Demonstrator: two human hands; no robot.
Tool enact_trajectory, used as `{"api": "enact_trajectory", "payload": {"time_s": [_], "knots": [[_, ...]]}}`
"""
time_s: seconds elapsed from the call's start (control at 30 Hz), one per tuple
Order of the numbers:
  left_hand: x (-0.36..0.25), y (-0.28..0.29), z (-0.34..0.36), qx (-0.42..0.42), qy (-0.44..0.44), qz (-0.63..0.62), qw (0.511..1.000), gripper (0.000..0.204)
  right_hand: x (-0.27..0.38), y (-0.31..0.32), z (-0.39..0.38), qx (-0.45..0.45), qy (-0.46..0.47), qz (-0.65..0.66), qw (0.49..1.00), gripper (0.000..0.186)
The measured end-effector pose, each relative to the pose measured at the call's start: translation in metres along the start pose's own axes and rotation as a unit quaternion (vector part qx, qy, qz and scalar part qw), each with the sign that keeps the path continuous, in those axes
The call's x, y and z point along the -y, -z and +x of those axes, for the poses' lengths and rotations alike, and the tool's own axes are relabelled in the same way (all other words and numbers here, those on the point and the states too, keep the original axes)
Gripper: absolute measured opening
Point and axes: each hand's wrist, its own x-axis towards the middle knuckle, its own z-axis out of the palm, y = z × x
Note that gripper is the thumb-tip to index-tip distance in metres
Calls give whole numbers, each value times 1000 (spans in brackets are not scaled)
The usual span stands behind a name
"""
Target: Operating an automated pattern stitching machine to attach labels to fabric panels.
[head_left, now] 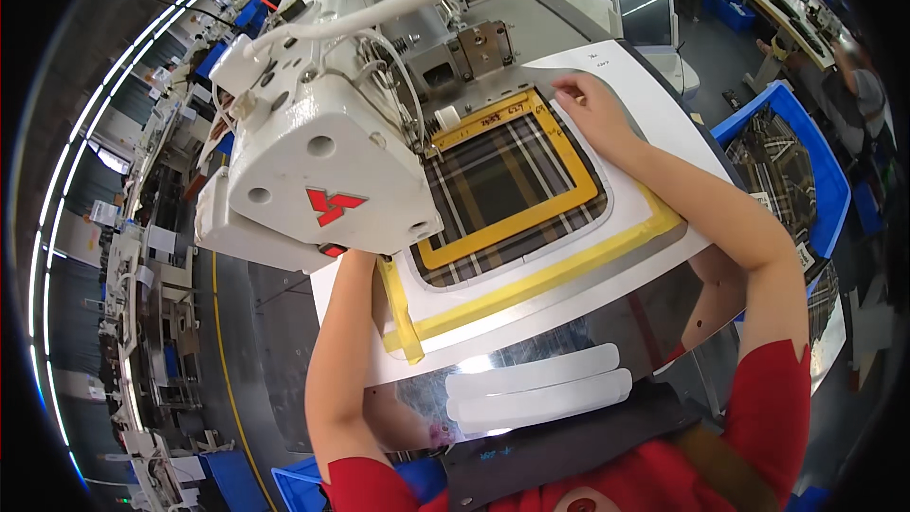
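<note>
A white industrial sewing machine head (327, 166) hides my left hand; my left forearm (339, 351) reaches in beneath it. Plaid fabric (474, 190) lies under a yellow frame (512, 224) with handwritten marks, on a white template board (569, 286) edged with yellow tape (531, 298). My right hand (586, 106) rests at the frame's upper right corner, fingers loosely bent and apart, touching the template's edge. The machine's presser area meets the frame's left side.
Two white curved strips (536, 389) lie on the shiny lower plate. A blue bin (825, 161) of plaid pieces stands at right, beside a screen unit (645, 9). Another person (848, 85) is at the far right. Workstations (152, 322) line the left aisle.
</note>
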Motion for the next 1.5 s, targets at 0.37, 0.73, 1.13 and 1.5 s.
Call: {"api": "enact_trajectory", "payload": {"time_s": [0.37,0.73,1.13,1.5], "knots": [[-95,27,-122,156,-259,46,952,52,81,62,-116,284,255,-223,897,40],[-93,28,-127,142,-238,78,958,50,82,62,-121,258,318,-242,879,37],[-95,30,-125,98,-243,87,961,46,91,58,-116,273,333,-265,863,34],[-88,32,-129,119,-220,109,962,40,85,66,-112,224,280,-178,916,25]]}}
